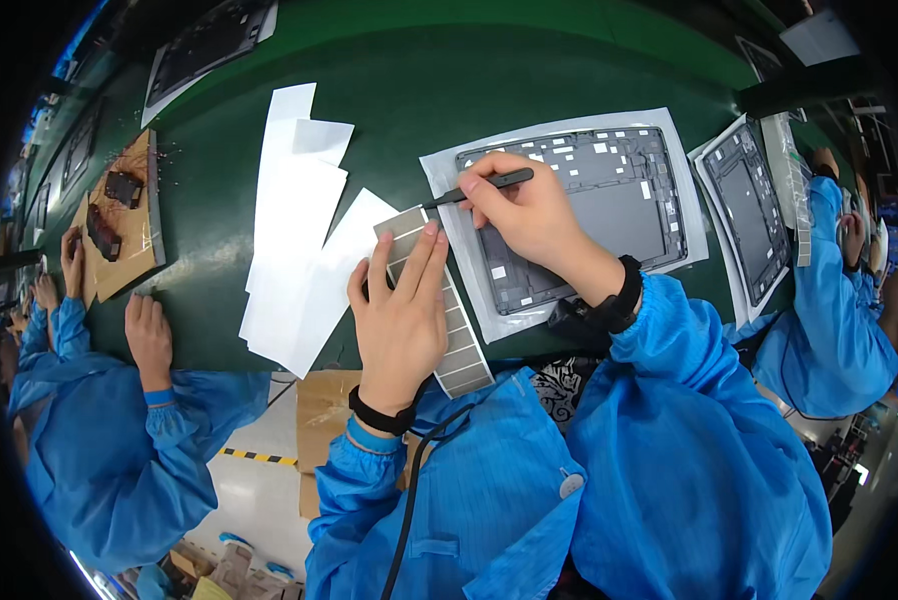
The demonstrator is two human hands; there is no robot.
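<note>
My left hand (404, 320) lies with its fingers stretched out over a strip of grey rectangular stickers (461, 345) on white backing. Its fingertips press the strip near its far end, and the near end reaches past the table edge. Between thumb and fingers, my right hand (529, 215) grips black tweezers (504, 181). Their tip points left, at the far corner of the strip. Beneath my right hand and wrist is a dark grey tablet housing (609, 225) dotted with small white pieces, resting on a translucent white sheet (696, 245).
Left of my hands, white paper sheets (287, 230) overlap on the green table (389, 110). A co-worker's hand (149, 335) rests farther left, by a cardboard piece (139, 225) bearing dark parts. Another housing (749, 215) lies at right, near a second co-worker's sleeve (819, 340).
</note>
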